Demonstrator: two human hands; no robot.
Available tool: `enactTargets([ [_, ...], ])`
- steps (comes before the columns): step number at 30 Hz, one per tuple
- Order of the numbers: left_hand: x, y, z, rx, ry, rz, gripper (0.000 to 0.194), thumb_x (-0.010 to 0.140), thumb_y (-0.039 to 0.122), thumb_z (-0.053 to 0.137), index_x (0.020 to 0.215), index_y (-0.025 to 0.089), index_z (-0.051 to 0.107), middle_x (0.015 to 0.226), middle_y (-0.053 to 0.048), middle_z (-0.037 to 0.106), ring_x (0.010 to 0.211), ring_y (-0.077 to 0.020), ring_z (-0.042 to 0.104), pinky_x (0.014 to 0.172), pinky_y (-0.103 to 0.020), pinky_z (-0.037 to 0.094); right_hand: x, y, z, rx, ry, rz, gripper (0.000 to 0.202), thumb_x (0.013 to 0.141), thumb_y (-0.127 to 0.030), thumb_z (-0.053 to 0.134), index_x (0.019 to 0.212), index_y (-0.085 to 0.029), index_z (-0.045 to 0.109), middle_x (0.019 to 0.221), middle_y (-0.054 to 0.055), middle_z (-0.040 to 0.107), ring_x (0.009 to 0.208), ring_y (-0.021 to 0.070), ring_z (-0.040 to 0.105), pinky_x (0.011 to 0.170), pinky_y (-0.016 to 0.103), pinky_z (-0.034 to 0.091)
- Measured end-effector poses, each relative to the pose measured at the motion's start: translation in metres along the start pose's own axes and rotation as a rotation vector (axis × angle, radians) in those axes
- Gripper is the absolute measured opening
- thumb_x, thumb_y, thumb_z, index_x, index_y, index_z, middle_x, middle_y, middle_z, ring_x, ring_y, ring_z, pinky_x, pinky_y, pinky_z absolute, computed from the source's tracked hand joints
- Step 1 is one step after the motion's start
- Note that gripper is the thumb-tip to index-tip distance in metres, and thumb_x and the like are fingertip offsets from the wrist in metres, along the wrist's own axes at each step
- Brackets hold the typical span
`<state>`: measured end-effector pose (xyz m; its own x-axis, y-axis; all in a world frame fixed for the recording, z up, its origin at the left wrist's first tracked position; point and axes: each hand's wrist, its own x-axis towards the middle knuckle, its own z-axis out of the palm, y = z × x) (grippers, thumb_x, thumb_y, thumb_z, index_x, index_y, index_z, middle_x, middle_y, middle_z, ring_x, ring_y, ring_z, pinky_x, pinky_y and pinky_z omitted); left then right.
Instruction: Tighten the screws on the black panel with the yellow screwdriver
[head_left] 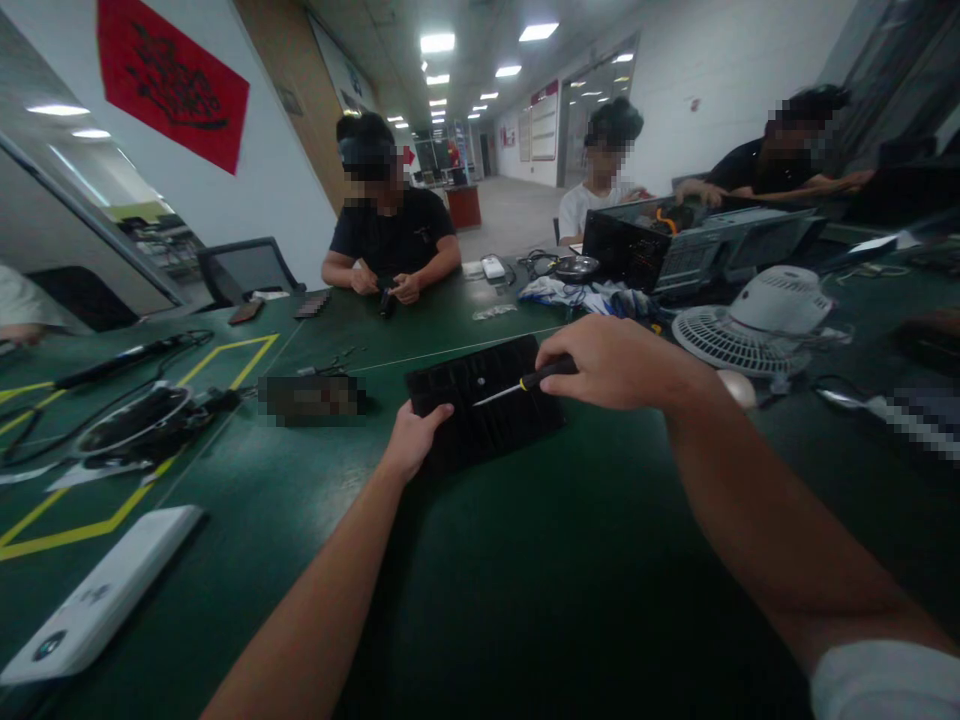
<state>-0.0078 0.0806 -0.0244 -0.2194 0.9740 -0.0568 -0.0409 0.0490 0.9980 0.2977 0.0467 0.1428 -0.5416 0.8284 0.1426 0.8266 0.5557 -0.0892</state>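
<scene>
A flat black panel (502, 425) with ridges lies on the green table in front of me. My left hand (416, 435) grips its left edge, thumb on top and the other fingers hidden beneath. In my right hand (600, 365) is a screwdriver (551, 373) with a black and yellow handle. Its thin metal shaft slants down to the left over the panel, and I cannot tell whether the tip touches it. Just above the tip, a small round silvery spot (481, 381) shows on the panel.
A white fan (757, 320) lies on the right, with an open computer case (660, 240) behind it. A white box-like device (105, 590) sits near left, below a coiled cable assembly (139, 425). Across the table, a person (394, 240) handles a small dark object; other people sit around.
</scene>
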Motion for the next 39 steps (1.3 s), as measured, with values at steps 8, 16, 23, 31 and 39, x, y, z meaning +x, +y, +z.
enactTargets([
  [8, 0.000, 0.003, 0.002, -0.004, 0.007, 0.005, 0.056, 0.055, 0.034, 0.099, 0.102, 0.017, 0.073, 0.097, -0.008, 0.082, 0.089, -0.0288, 0.079, 0.095, -0.050, 0.064, -0.003, -0.004, -0.007, -0.060, 0.057, 0.153, 0.034, 0.102, -0.041, 0.062, 0.116, -0.022, 0.087, 0.109, 0.011, 0.084, 0.100, 0.0306, 0.074, 0.084, 0.041, 0.051],
  [16, 0.001, 0.000, 0.000, -0.020, -0.010, 0.016, 0.056, 0.056, 0.034, 0.099, 0.103, 0.017, 0.074, 0.097, -0.008, 0.082, 0.090, -0.0295, 0.080, 0.094, -0.050, 0.065, 0.001, -0.004, -0.002, -0.036, 0.067, 0.148, 0.037, 0.104, -0.041, 0.057, 0.117, -0.025, 0.087, 0.115, 0.012, 0.084, 0.105, 0.0324, 0.075, 0.086, 0.043, 0.052],
  [23, 0.000, 0.002, 0.001, -0.003, 0.010, 0.014, 0.055, 0.054, 0.034, 0.099, 0.100, 0.017, 0.073, 0.095, -0.007, 0.082, 0.087, -0.0285, 0.079, 0.094, -0.050, 0.065, 0.002, -0.006, -0.002, -0.041, 0.065, 0.153, 0.037, 0.104, -0.040, 0.056, 0.117, -0.025, 0.087, 0.114, 0.013, 0.084, 0.105, 0.0334, 0.076, 0.085, 0.043, 0.052],
  [31, 0.001, 0.002, 0.002, -0.009, 0.022, 0.012, 0.054, 0.055, 0.032, 0.098, 0.100, 0.017, 0.073, 0.094, -0.007, 0.082, 0.085, -0.0280, 0.079, 0.092, -0.049, 0.065, 0.005, -0.007, 0.000, -0.041, 0.022, 0.138, 0.039, 0.105, -0.040, 0.055, 0.120, -0.023, 0.087, 0.114, 0.014, 0.084, 0.106, 0.0341, 0.076, 0.086, 0.043, 0.052],
  [39, 0.002, 0.000, 0.000, -0.003, 0.001, 0.007, 0.055, 0.057, 0.033, 0.098, 0.103, 0.017, 0.073, 0.098, -0.008, 0.082, 0.089, -0.0290, 0.079, 0.091, -0.049, 0.065, 0.007, -0.002, 0.002, -0.002, 0.008, 0.113, 0.039, 0.106, -0.039, 0.055, 0.121, -0.021, 0.087, 0.118, 0.015, 0.084, 0.109, 0.0333, 0.076, 0.090, 0.043, 0.052],
])
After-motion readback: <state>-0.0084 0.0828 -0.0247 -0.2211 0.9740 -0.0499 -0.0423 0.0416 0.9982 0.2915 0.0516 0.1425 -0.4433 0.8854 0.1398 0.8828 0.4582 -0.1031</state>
